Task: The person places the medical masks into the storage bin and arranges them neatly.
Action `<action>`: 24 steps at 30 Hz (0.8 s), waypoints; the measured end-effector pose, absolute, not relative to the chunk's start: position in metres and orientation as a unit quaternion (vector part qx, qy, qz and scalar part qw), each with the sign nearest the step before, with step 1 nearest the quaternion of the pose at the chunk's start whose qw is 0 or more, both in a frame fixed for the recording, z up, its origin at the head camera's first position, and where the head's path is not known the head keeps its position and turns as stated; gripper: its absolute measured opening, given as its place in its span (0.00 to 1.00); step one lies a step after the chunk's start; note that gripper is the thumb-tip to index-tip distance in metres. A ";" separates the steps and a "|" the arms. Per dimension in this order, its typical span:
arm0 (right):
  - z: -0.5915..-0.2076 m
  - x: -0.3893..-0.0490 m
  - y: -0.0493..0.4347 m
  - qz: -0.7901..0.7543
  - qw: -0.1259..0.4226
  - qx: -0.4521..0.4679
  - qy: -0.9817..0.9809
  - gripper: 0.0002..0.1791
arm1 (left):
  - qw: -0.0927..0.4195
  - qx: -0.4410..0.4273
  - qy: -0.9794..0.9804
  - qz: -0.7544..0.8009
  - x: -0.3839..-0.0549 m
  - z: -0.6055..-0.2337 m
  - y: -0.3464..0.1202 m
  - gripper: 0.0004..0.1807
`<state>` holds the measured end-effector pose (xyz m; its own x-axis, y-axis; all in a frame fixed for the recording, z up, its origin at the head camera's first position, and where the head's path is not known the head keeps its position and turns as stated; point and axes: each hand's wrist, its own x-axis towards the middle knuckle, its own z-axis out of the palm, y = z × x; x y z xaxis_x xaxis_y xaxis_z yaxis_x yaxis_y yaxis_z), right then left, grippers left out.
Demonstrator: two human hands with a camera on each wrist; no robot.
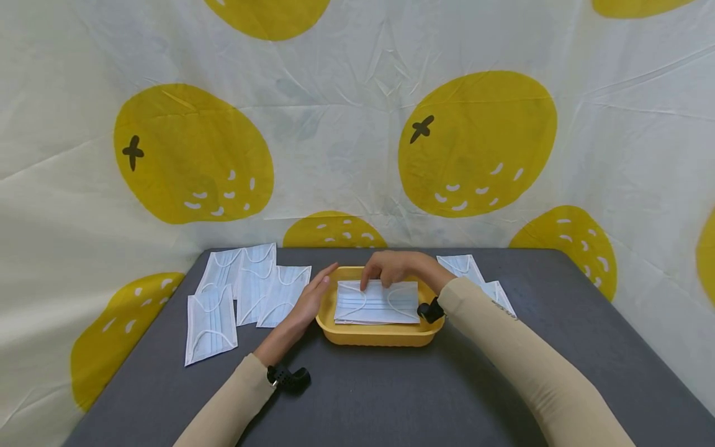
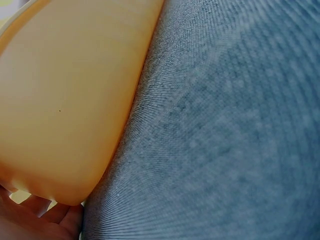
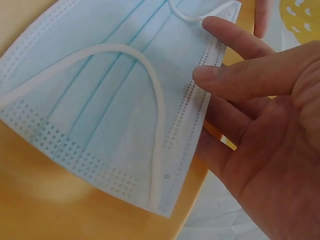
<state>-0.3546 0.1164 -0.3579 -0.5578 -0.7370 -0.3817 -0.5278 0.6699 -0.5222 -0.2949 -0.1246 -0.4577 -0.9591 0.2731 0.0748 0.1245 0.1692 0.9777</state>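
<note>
A yellow tray point(image 1: 374, 337) holds a small stack of light blue face masks point(image 1: 385, 304) with white ear loops. My left hand point(image 1: 314, 298) rests against the tray's left side, its fingers extended; in the left wrist view, fingertips touch the tray's point(image 2: 75, 100) outer wall. My right hand point(image 1: 393, 267) is over the stack's far edge. In the right wrist view, the right hand point(image 3: 265, 110) has its thumb over the edge of the top face mask point(image 3: 115, 95) and some fingers behind that edge, pinching it. The index finger stretches over the mask.
Several loose face masks point(image 1: 211, 326) lie left of the tray, some overlapping. More masks point(image 1: 460, 267) lie at the right, partly hidden by the right forearm. The dark grey table point(image 1: 357, 397) meets a white curtain point(image 1: 346, 143) with yellow fruit prints at its back.
</note>
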 end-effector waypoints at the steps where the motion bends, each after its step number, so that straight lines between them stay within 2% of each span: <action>1: -0.358 -0.354 0.116 -0.176 0.296 -0.365 0.865 0.37 | 0.059 0.130 0.762 0.631 -0.295 -0.458 -0.125 0.27; 13: -0.353 -0.350 0.114 -0.172 0.317 -0.349 0.865 0.33 | 0.064 0.127 0.765 0.629 -0.296 -0.458 -0.125 0.27; 24: -0.346 -0.347 0.114 -0.174 0.311 -0.361 0.862 0.30 | 0.066 0.128 0.766 0.626 -0.295 -0.457 -0.126 0.27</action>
<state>-0.3466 0.1137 -0.3462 -0.5453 -0.7311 -0.4101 -0.5139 0.6781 -0.5254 -0.2951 -0.1262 -0.4569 -0.9586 0.2785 0.0589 0.1130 0.1826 0.9767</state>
